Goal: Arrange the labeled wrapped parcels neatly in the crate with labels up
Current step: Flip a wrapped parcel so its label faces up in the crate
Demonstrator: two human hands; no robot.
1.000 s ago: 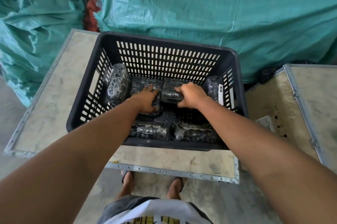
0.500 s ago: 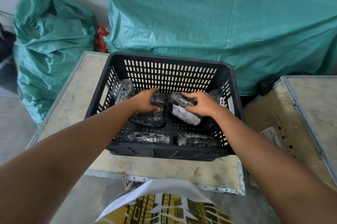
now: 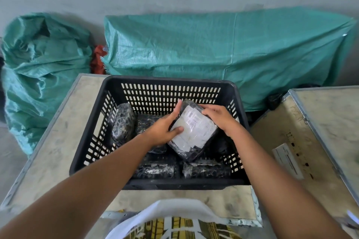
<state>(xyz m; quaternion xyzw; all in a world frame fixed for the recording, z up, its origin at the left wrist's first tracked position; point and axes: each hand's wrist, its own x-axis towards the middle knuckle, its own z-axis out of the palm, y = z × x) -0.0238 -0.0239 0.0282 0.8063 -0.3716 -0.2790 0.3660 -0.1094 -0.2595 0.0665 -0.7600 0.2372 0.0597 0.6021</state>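
Black slatted crate (image 3: 108,124), standing on my desk (image 3: 62,128). Item in hand: one wrapped parcel (image 3: 194,132), black film, white label face-up toward me, tilted and lifted above the crate's middle. My left hand (image 3: 162,132) grasps its left edge, thumb lying on the label, fingers (image 3: 177,109) reaching along the far corner. My right hand (image 3: 221,118) clasps its right upper edge. Contents below: one parcel on end (image 3: 123,123) against the left wall; a dark parcel (image 3: 147,122) just beside it; two parcels lying along the near wall, left (image 3: 155,169) and right (image 3: 207,168). Behind the crate: green tarpaulin (image 3: 223,54). A second desk (image 3: 320,122) stands to the right.
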